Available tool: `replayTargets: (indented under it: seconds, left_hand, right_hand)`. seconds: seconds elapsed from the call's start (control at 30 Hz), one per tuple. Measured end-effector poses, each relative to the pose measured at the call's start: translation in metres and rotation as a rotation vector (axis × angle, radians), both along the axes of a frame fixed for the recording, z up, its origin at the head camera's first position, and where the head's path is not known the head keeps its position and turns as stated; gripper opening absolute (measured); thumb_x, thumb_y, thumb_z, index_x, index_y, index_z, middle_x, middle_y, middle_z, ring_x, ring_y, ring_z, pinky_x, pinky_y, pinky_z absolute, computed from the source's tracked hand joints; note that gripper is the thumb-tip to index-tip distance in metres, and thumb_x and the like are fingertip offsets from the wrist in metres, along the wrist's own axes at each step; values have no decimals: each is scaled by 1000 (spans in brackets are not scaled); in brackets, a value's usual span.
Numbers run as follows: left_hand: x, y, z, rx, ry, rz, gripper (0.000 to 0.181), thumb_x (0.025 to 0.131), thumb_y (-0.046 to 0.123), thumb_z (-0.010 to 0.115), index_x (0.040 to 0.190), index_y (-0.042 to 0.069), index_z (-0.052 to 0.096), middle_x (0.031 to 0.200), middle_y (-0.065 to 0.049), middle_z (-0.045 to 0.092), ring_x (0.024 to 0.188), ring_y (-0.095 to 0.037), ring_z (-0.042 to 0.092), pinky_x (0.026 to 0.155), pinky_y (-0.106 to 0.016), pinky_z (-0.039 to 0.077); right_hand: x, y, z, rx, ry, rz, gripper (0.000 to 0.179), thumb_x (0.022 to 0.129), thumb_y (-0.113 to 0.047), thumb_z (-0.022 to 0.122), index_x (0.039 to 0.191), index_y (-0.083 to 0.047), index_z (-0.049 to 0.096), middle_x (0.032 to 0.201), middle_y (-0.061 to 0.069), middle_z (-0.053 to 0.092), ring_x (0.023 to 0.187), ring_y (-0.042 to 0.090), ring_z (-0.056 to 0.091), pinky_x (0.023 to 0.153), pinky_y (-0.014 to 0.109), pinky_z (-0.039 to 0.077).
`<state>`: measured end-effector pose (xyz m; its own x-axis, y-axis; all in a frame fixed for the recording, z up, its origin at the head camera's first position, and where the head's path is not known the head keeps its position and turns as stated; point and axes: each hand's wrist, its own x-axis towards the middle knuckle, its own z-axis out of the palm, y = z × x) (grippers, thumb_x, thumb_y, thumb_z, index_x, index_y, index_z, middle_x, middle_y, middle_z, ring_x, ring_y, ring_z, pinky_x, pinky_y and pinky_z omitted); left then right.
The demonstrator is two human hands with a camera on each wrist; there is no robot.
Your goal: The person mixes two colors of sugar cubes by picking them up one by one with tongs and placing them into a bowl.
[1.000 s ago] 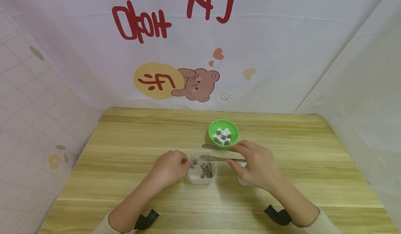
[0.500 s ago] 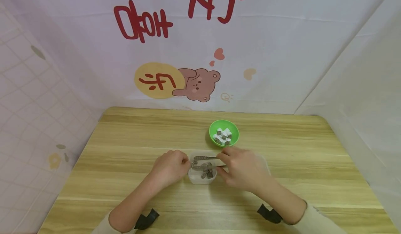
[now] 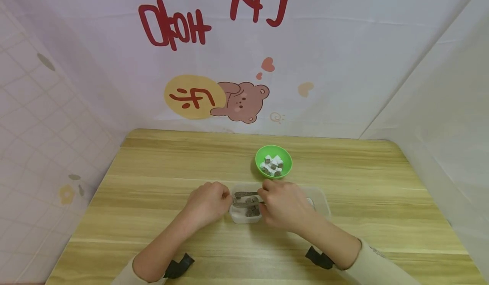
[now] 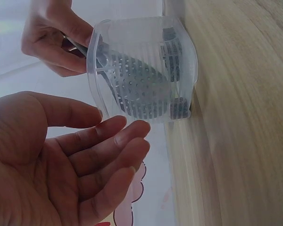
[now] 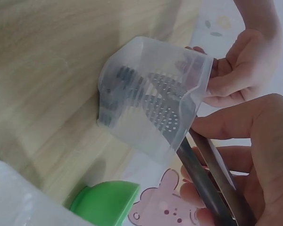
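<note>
In the head view my right hand point(image 3: 284, 204) grips metal tongs point(image 3: 246, 194), thumb on one arm and fingers on the other. Their perforated ends point(image 5: 162, 113) reach down inside a clear plastic container point(image 4: 132, 28), spread apart. Dark brown cubes point(image 3: 252, 212) lie on the container's bottom, several bunched on the right side. My left hand point(image 3: 209, 202) is at the container's left rim, thumb and index fingertips pinching the edge, other fingers loosely bent. A green bowl point(image 3: 259, 157) behind holds white and brown cubes point(image 3: 273, 165).
A second clear container point(image 3: 322, 198) stands to the right, partly hidden under my right hand. The wooden table point(image 3: 172, 153) ends at a printed white cloth backdrop point(image 3: 324, 43). Black wrist mounts point(image 3: 178, 267) sit under both forearms.
My right hand has moved left and down with the tongs, from beside the green bowl into the left container. My left hand has stayed at the rim.
</note>
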<state>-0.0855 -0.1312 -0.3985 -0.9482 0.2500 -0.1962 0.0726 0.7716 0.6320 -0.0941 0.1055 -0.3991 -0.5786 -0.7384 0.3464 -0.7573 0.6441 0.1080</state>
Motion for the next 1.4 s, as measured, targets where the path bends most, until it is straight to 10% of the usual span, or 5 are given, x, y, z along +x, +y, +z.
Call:
replayTargets:
  seconds: [0.77, 1.4]
  left_hand:
    - [0, 0, 1, 14, -2, -14, 39, 99, 16, 61, 60, 18, 58, 48, 9, 36, 44, -8, 31, 44, -27, 25]
    - [0, 0, 2, -9, 5, -2, 37, 98, 17, 61, 61, 19, 60, 48, 9, 36, 45, -9, 33, 47, -30, 29]
  right_hand:
    - [4, -5, -2, 43, 24, 53, 17, 68, -3, 67, 63, -15, 56, 66, -3, 45, 53, 11, 39, 42, 24, 30]
    - [5, 34, 1, -213, -41, -39, 19, 77, -13, 87, 94, -12, 79, 90, -3, 71, 68, 8, 64, 49, 24, 46]
